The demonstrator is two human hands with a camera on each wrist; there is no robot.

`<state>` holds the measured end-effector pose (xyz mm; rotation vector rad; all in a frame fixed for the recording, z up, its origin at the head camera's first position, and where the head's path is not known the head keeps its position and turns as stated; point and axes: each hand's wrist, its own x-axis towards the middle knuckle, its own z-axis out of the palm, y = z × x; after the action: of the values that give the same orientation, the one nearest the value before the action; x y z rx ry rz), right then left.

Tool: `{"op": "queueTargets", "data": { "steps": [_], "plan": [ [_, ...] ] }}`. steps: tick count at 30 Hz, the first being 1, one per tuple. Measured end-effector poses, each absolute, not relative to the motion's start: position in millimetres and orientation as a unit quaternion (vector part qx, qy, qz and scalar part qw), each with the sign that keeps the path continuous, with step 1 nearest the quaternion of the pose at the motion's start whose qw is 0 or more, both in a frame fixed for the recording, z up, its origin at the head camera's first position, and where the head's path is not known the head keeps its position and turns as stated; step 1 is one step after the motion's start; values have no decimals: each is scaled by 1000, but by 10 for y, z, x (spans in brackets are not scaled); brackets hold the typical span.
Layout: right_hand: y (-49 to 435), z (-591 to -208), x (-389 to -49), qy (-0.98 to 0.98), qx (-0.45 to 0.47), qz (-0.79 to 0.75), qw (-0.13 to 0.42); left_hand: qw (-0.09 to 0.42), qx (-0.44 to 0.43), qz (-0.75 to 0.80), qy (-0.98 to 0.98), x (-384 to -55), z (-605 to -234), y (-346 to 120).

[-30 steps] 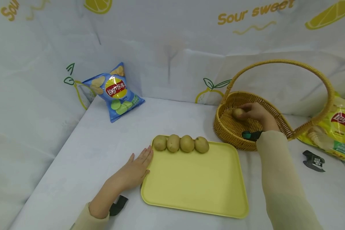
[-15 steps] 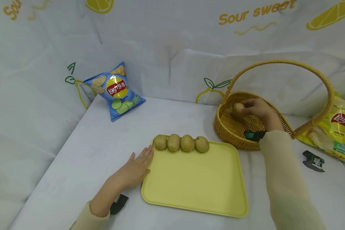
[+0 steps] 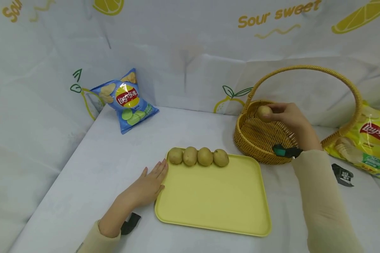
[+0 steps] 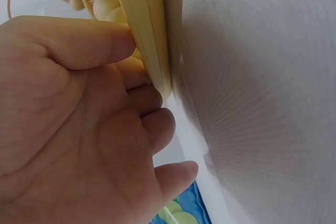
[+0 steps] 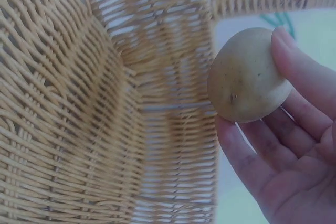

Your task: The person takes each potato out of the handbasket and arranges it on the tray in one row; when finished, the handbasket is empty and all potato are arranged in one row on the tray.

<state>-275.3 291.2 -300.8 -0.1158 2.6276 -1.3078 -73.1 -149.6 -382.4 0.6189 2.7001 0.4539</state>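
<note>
My right hand [image 3: 289, 114] pinches a potato [image 5: 249, 74] between thumb and fingers, over the wicker basket [image 3: 251, 147]. In the right wrist view the potato appears beside the basket's upper wall, and the woven inside [image 5: 68, 108] shows no other potato. Flat against the left edge of the yellow tray [image 3: 213, 196] lies my left hand [image 3: 147, 188], its fingers extended. The left wrist view has its thumb and fingertips touching the tray's outer side [image 4: 144, 30]. Several potatoes [image 3: 204, 156] stand in a row along the tray's far edge, starting at its far left corner.
A blue chip bag [image 3: 126, 100] leans on the backdrop at the far left. Behind the basket's right side lies a yellow chip bag [image 3: 375, 137]. A small black object [image 3: 342, 175] is on the white table to the right. The basket's tall handle [image 3: 307, 67] arches over my right hand.
My right hand has raised the potato from low inside the basket to about rim height, shifting slightly right. The left hand and the potatoes on the tray stay in place.
</note>
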Motion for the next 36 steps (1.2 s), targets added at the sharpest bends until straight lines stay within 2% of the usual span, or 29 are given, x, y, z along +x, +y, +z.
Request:
{"op": "queueTargets", "data": {
  "steps": [6, 16, 26, 36],
  "plan": [
    [2833, -2943, -2566, 893, -38, -444, 60, 169, 216, 159, 948, -738, -3835, -1495],
    [2662, -2977, -2201, 899, -108, -424, -25, 165, 219, 162, 948, -744, -3855, -1506],
    [2519, -3288, -1758, 831, -173, -529, -24, 161, 224, 160, 948, -753, -3863, -1511],
    [2405, -3454, -1463, 842, -209, -497, -23, 162, 224, 162, 947, -755, -3871, -1517]
  ]
}}
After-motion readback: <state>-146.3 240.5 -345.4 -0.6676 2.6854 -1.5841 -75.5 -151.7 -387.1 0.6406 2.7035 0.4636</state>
